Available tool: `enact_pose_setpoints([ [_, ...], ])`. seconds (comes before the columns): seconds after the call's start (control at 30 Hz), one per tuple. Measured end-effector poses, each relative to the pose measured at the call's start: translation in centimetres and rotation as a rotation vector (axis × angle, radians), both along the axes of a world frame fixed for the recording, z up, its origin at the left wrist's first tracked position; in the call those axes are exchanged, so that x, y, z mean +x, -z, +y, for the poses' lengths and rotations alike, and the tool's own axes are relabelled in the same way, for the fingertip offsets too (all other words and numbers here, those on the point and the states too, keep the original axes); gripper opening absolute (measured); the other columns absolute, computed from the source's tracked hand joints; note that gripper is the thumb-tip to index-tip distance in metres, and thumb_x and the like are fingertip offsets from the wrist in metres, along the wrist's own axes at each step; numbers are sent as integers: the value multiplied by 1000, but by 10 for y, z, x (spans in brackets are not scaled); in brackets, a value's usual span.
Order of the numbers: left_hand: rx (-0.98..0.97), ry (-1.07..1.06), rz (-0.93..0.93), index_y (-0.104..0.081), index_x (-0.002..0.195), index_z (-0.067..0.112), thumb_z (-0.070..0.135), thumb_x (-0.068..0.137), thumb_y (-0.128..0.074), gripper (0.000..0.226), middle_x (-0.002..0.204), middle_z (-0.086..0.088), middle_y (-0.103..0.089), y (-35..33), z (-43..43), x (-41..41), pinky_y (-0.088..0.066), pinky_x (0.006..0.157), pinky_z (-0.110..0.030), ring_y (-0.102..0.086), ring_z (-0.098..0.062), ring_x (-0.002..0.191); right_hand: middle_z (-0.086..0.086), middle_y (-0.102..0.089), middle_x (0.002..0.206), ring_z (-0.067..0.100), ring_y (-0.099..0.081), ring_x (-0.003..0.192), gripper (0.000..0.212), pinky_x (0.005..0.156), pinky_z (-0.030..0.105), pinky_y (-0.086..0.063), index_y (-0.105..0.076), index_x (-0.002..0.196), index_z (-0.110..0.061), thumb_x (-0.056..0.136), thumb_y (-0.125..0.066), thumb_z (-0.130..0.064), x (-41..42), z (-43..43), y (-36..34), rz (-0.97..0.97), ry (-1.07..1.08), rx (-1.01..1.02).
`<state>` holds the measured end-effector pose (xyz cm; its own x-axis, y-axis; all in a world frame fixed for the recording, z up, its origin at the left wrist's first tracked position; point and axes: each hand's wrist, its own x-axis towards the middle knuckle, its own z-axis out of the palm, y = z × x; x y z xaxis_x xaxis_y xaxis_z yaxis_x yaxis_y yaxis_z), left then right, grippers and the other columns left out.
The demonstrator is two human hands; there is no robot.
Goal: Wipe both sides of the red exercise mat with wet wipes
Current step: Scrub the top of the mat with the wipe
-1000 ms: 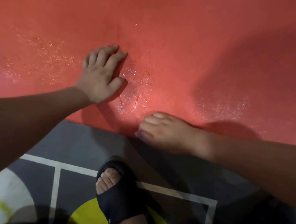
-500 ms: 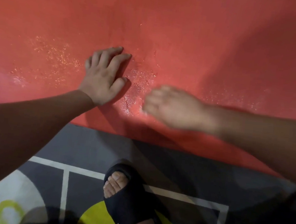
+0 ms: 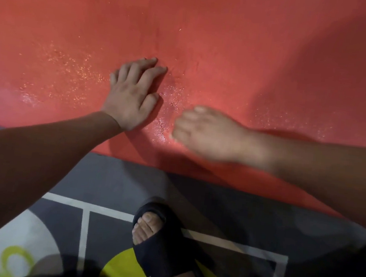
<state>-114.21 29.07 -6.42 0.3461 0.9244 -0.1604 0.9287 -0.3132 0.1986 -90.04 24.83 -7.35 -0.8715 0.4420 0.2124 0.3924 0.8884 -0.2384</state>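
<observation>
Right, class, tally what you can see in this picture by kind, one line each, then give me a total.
Hands: 2, the left hand and the right hand
Mats: 1, the red exercise mat
Footwear: 1, the black sandal
Floor coverings: 1, the patterned floor rug
Wet wipes: 0 in view
Total: 5

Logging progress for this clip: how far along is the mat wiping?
Done: glistening wet patches on the red mat near its front edge show wiping there. In hand: the left hand presses flat on it; the right hand is blurred, any wipe unseen. Left: the matte far area; the other side cannot be judged.
</observation>
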Motion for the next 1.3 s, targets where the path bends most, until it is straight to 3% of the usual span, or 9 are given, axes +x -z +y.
enact_pose_setpoints([
  [0.17, 54, 10, -1, -48, 146, 20, 32, 92, -48, 55, 147, -8, -45, -1, 9, -7, -32, 99, -48, -42, -33, 128, 10, -59, 87, 33, -56, 83, 7, 71, 43, -44, -64, 95, -10, 89, -63, -14, -6, 37, -1, 61, 576, -85],
  [0.37, 89, -34, 27, -47, 147, 18, 32, 93, -49, 56, 146, -12, -45, 2, 10, -18, -31, 105, -51, -41, -34, 129, -1, -53, 89, 21, -51, 87, 9, 81, 34, -36, -64, 92, -21, 95, -57, -25, -22, -48, 2, -9, -117, -185],
  [0.43, 93, -95, 29, -46, 147, 20, 32, 93, -49, 56, 147, -13, -44, 3, 9, -24, -29, 108, -51, -40, -33, 131, 0, -55, 84, 23, -53, 83, 7, 77, 37, -39, -62, 87, -20, 93, -62, -22, -28, -26, 7, 27, -78, -73],
  [0.6, 84, -119, 31, -43, 150, 21, 33, 97, -46, 54, 150, -12, -41, 3, 7, -35, -29, 111, -54, -39, -34, 133, 9, -59, 85, 32, -56, 82, 10, 70, 40, -41, -65, 93, -10, 83, -68, -10, -40, 32, 3, 117, 479, -100],
  [0.77, 73, -164, 17, -42, 151, 21, 34, 96, -43, 56, 152, -11, -40, 6, 4, -30, -27, 112, -53, -38, -34, 135, 5, -57, 85, 26, -55, 80, 5, 79, 38, -41, -65, 90, -12, 88, -65, -16, -52, -40, 5, 119, 5, -213],
  [0.87, 64, -170, 7, -43, 151, 21, 34, 97, -43, 56, 153, -11, -40, 7, 3, -31, -26, 112, -52, -36, -35, 139, 3, -57, 82, 26, -55, 78, 8, 74, 39, -41, -62, 85, -17, 93, -62, -18, -52, -16, 10, 110, -96, -44],
  [0.97, 48, -169, 4, -43, 152, 22, 34, 97, -42, 56, 155, -10, -40, 6, 4, -31, -26, 113, -53, -35, -35, 142, 5, -60, 84, 30, -58, 81, 3, 69, 39, -43, -65, 90, -17, 88, -65, -15, -54, 44, 5, 104, 279, 46],
  [1.07, 54, -168, 0, -44, 151, 22, 33, 97, -44, 55, 153, -10, -41, 4, 6, -31, -29, 112, -54, -36, -34, 140, 7, -60, 85, 32, -58, 81, 10, 69, 39, -42, -64, 89, -15, 81, -69, -11, -57, 59, -5, 93, 540, -79],
  [1.3, 65, -191, 15, -48, 146, 20, 32, 92, -45, 55, 147, -12, -45, 3, 6, -26, -32, 105, -52, -40, -37, 131, 1, -56, 85, 24, -54, 83, 2, 79, 36, -41, -62, 91, -16, 93, -61, -16, -29, -13, -4, 0, -186, -115],
])
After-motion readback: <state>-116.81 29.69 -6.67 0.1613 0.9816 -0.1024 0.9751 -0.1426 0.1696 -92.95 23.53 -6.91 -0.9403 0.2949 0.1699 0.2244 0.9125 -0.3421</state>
